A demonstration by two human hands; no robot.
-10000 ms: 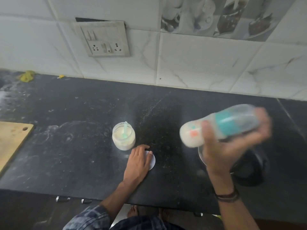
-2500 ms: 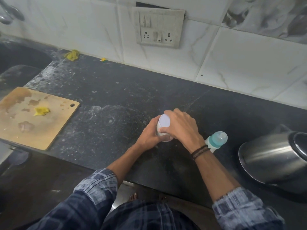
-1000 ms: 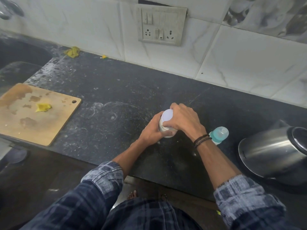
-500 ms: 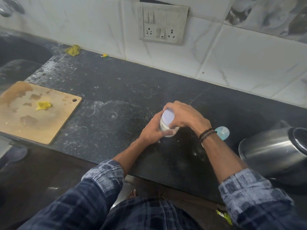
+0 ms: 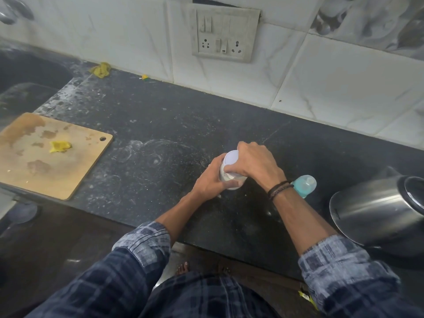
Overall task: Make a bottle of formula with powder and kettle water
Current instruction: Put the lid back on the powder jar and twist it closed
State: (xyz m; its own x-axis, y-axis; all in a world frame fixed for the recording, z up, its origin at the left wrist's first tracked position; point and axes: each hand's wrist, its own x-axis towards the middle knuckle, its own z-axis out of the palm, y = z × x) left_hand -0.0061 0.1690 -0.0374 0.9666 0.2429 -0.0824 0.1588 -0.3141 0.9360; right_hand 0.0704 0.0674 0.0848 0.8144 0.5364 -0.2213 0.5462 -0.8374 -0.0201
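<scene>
The powder jar (image 5: 232, 182) is low at the middle of the dark desk (image 5: 174, 115), clamped between both hands. The left grip (image 5: 210, 180) curls round its body from the near left, and the right grip (image 5: 253, 164) closes over its white lid (image 5: 230, 157) from above. The baby bottle (image 5: 305, 185) is held by neither; it stands just beyond the right wrist, between the jar and the steel kettle (image 5: 371, 210).
</scene>
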